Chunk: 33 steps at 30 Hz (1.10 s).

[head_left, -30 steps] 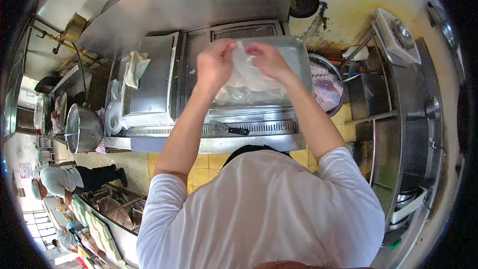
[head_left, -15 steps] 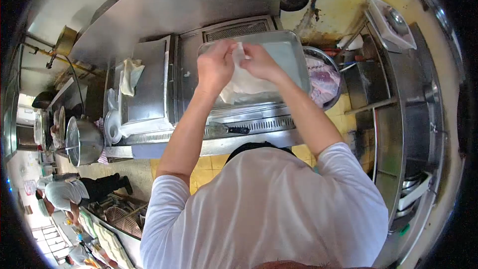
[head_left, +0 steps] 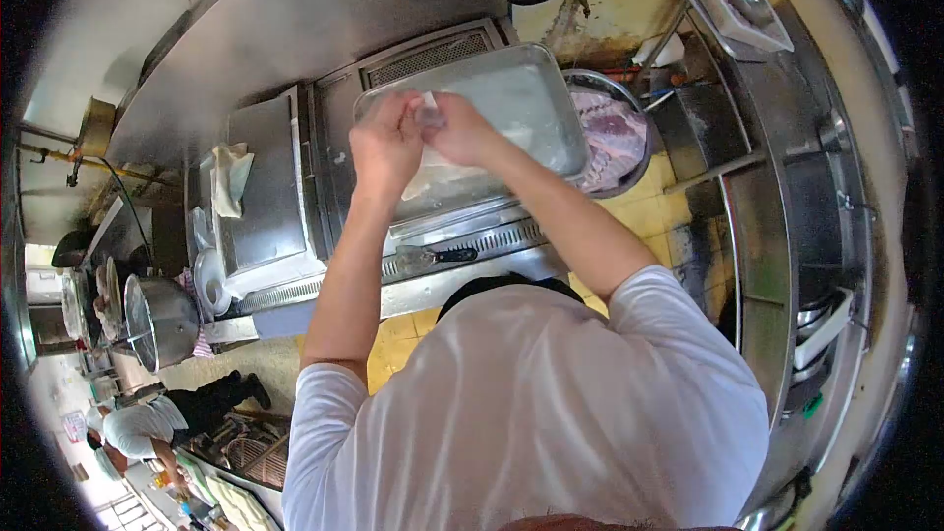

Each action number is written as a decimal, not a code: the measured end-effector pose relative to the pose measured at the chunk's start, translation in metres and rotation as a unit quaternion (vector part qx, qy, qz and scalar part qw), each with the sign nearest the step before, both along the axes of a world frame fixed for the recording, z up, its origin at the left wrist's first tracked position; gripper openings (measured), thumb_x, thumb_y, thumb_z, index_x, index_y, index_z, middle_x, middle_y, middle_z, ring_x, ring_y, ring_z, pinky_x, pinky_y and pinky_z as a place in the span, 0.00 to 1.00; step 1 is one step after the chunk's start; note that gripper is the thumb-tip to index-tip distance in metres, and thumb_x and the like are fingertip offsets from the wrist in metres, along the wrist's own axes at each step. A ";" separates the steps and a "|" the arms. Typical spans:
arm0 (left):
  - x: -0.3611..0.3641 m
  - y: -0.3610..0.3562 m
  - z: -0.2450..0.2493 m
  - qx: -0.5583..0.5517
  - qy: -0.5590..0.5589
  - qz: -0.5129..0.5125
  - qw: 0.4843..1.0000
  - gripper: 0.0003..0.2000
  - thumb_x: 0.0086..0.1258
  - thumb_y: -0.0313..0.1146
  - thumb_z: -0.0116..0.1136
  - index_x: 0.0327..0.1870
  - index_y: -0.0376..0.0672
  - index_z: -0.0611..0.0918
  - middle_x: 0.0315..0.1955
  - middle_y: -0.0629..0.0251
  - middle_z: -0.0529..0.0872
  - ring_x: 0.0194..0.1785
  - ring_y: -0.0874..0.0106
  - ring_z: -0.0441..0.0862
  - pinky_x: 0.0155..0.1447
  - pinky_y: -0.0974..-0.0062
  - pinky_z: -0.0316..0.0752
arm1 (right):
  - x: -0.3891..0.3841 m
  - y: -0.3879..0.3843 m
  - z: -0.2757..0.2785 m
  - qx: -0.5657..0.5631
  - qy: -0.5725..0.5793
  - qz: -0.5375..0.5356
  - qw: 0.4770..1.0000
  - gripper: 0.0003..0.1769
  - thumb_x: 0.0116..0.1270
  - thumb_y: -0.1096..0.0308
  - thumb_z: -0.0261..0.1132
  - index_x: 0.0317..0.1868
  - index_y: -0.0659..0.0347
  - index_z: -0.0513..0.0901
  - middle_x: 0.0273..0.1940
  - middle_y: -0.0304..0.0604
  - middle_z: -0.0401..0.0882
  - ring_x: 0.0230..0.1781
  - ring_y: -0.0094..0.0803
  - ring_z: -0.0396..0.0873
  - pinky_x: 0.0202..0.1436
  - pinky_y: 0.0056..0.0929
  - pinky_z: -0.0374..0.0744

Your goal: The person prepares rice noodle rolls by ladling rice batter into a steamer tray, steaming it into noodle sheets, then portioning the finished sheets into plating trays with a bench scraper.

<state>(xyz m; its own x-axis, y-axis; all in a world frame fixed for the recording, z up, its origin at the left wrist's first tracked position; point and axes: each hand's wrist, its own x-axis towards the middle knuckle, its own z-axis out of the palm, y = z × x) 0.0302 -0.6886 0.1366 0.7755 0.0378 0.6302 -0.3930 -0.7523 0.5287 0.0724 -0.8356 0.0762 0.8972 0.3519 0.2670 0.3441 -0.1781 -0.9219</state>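
Over a metal tray (head_left: pixel 531 88), my left hand (head_left: pixel 386 138) and my right hand (head_left: pixel 457 130) are close together, fingers pinched on a thin, whitish, translucent sheet (head_left: pixel 429 110). Below the hands, a pale sheet-like piece (head_left: pixel 433 175) lies in the tray, partly hidden by my forearms. Beside the tray on the right, a round metal bowl (head_left: pixel 644 143) holds pink and white raw meat (head_left: pixel 608 138). A scraper with a black handle (head_left: pixel 455 255) rests on the slotted counter edge in front of the tray.
A folded cloth (head_left: pixel 232 180) lies on the metal lid (head_left: pixel 264 192) at left, with a large pot (head_left: pixel 162 323) beyond. A shelf with a white bin (head_left: pixel 737 5) stands at right. Another person (head_left: pixel 147 428) bends over a work area at lower left.
The view has shifted, so the counter appears further left and tilted. The pale sheet that hung between my hands has dropped or slipped lower, leaving a small translucent part between my fingers.
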 end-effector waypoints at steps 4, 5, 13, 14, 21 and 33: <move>0.007 0.054 0.036 -0.056 -0.090 0.102 0.989 0.05 0.71 0.28 0.60 0.41 0.39 0.86 0.35 0.54 0.89 0.38 0.65 0.88 0.46 0.68 0.82 | 0.011 -0.016 -0.085 -0.136 0.037 0.003 0.990 0.13 0.63 0.71 0.62 0.46 0.65 0.85 0.38 0.56 0.87 0.41 0.44 0.86 0.45 0.40 0.81; 0.003 0.071 0.043 -0.102 -0.082 0.156 0.979 0.06 0.73 0.30 0.60 0.40 0.38 0.85 0.33 0.53 0.89 0.37 0.67 0.87 0.44 0.68 0.81 | 0.019 -0.044 -0.098 -0.204 0.068 -0.015 0.977 0.12 0.63 0.72 0.60 0.45 0.65 0.85 0.39 0.57 0.86 0.41 0.46 0.86 0.47 0.42 0.81; -0.021 0.064 -0.138 0.094 0.381 0.172 0.903 0.17 0.68 0.49 0.64 0.40 0.42 0.86 0.33 0.48 0.88 0.40 0.48 0.87 0.45 0.53 0.81 | -0.002 -0.100 -0.142 -0.430 -0.142 -0.085 0.888 0.12 0.62 0.69 0.60 0.42 0.66 0.86 0.46 0.59 0.86 0.50 0.52 0.84 0.55 0.49 0.81; -0.028 0.062 -0.176 0.107 0.305 0.084 0.943 0.17 0.65 0.51 0.65 0.37 0.45 0.87 0.34 0.49 0.88 0.42 0.47 0.86 0.47 0.52 0.80 | -0.001 -0.097 -0.149 -0.427 -0.138 -0.053 0.892 0.13 0.61 0.70 0.61 0.42 0.66 0.86 0.45 0.60 0.86 0.48 0.53 0.85 0.54 0.50 0.81; -0.009 0.030 -0.154 0.120 0.403 -0.033 0.907 0.14 0.67 0.46 0.63 0.35 0.42 0.86 0.33 0.45 0.86 0.40 0.44 0.84 0.45 0.51 0.78 | 0.022 -0.086 -0.099 -0.489 0.060 -0.040 0.869 0.15 0.60 0.69 0.63 0.45 0.67 0.87 0.46 0.60 0.86 0.50 0.52 0.86 0.56 0.46 0.82; -0.002 0.069 0.043 -0.186 -0.029 0.115 0.975 0.06 0.75 0.29 0.60 0.43 0.36 0.86 0.30 0.58 0.88 0.33 0.76 0.80 0.40 0.74 0.77 | 0.014 -0.103 -0.128 -0.311 0.001 -0.046 0.949 0.15 0.63 0.69 0.58 0.45 0.64 0.86 0.47 0.61 0.85 0.51 0.55 0.82 0.60 0.46 0.78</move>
